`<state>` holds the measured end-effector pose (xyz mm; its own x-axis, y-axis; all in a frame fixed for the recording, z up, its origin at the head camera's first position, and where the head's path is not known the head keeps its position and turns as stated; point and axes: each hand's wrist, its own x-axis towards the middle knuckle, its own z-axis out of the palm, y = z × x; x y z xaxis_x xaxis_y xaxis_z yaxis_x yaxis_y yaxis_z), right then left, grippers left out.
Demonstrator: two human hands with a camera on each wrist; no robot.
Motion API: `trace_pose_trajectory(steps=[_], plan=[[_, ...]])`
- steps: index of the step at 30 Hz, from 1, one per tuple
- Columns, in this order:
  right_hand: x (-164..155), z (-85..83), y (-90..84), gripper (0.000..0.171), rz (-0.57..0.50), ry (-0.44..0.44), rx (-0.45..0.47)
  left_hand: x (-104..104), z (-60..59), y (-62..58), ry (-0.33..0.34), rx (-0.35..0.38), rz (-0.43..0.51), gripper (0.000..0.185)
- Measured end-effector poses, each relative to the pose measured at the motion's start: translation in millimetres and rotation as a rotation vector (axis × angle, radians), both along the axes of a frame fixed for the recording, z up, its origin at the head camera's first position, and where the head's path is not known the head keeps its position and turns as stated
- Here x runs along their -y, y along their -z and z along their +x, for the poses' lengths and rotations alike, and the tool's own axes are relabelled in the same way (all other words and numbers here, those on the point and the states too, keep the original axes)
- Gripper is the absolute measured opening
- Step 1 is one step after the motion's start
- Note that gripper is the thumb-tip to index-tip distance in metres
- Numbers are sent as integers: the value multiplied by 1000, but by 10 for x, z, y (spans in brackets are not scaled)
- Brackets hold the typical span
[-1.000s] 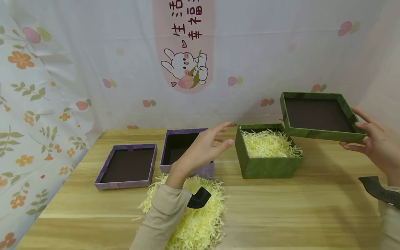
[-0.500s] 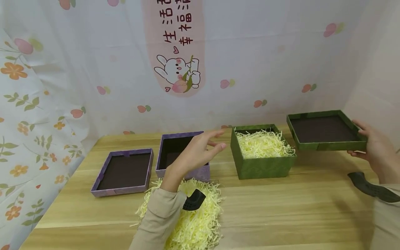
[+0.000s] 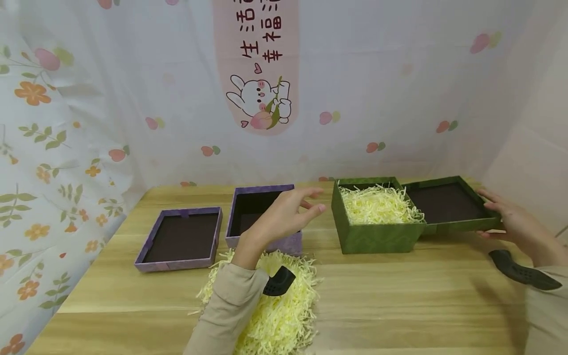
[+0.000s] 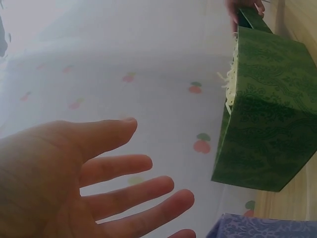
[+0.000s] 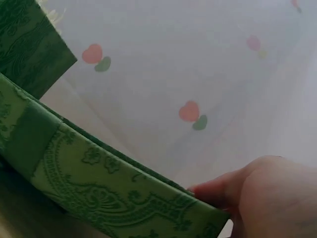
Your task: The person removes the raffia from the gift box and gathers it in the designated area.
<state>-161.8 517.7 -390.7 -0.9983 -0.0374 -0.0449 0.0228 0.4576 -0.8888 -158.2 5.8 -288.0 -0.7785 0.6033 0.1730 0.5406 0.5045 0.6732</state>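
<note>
Left hand [image 3: 284,217] hovers over purple box [image 3: 262,215], fingers spread, much as before. Green box [image 3: 374,217] of shreds on bench [image 3: 399,296]. Green lid [image 3: 448,206], earlier raised, now low, touching box's right side; right hand [image 3: 510,222] grips its edge. Right wrist view shows fingers [image 5: 213,191] curled over rim.

Right hand [image 3: 510,222] fingers behind green lid [image 3: 448,204]

Two bare hands, left hand [image 3: 284,217] and right hand [image 3: 514,224], no rings or gloves. Beige long sleeves [image 3: 230,305] down to the wrists, cuffs loosely creased. Black wrist-mounted devices [image 3: 278,282] with rounded, wedge-like casings and small dotted perforations, one strapped at each cuff.
</note>
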Motion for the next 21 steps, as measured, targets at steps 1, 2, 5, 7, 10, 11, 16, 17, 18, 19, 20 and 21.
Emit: trace_pose_trajectory(steps=[1, 2, 5, 7, 10, 11, 16, 17, 18, 19, 20, 21], plan=[[56, 48, -50, 54, -3, -7, 30, -11, 2, 10, 3, 3, -5, 44], [88, 79, -78, 55, -11, -12, 57, -17, 4, 18, 4, 3, -8, 44], [216, 147, -186, 56, 3, -9, 141, -23, -3, 16, 5, 0, -13, 43], [269, 171, -229, 57, -3, -5, 168, -25, -9, 9, 2, 3, -10, 43], [312, 198, -233, 59, 49, -4, 188, -27, -5, 16, 6, 7, -12, 43], [338, 194, -234, 60, 82, -10, 175, -19, -3, 10, 9, 9, -15, 43], [414, 171, -230, 64, 234, -8, 128, 7, 2, -7, 27, -1, -23, 44], [421, 164, -229, 64, 254, -4, 122, 8, 1, -12, 24, -10, -22, 44], [424, 160, -226, 63, 271, -1, 123, 9, -1, -13, 20, -19, -22, 44], [426, 155, -226, 63, 290, -1, 122, 8, -2, -12, 15, -25, -22, 44], [428, 152, -224, 62, 315, -1, 118, 6, -3, -9, 12, -26, -19, 44], [428, 152, -223, 62, 324, -1, 117, 4, -4, -2, 11, -24, -20, 43]])
